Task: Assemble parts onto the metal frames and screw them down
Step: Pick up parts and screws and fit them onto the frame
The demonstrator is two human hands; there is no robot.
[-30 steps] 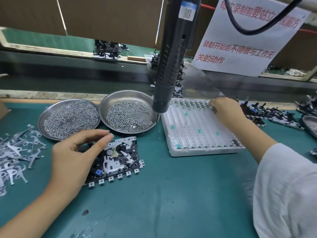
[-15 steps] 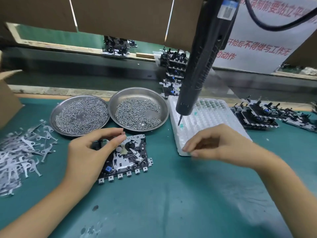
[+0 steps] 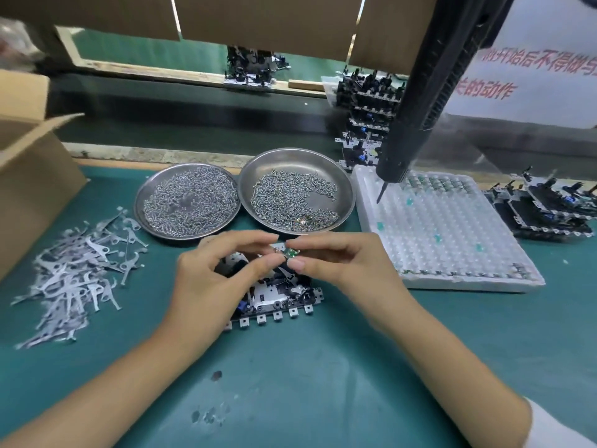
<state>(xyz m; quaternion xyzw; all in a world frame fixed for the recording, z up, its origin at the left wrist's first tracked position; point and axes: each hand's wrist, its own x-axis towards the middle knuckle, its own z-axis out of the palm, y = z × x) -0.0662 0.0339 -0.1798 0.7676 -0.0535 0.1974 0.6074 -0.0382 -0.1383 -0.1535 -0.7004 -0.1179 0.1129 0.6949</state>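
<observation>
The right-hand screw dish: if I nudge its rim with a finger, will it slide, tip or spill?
The right-hand screw dish looks shallow and wide, so it would probably slide on the green mat rather than tip. Its screws lie loose and small, so a sharp knock could likely scatter some. It touches the left dish, which might shift too.

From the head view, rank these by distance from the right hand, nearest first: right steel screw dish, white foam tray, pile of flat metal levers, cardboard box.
1. Right steel screw dish, just behind the right hand.
2. White foam tray, to its right.
3. Pile of flat metal levers, far left.
4. Cardboard box, back left corner.

Small green part [image 3: 291, 252] between both hands
</observation>
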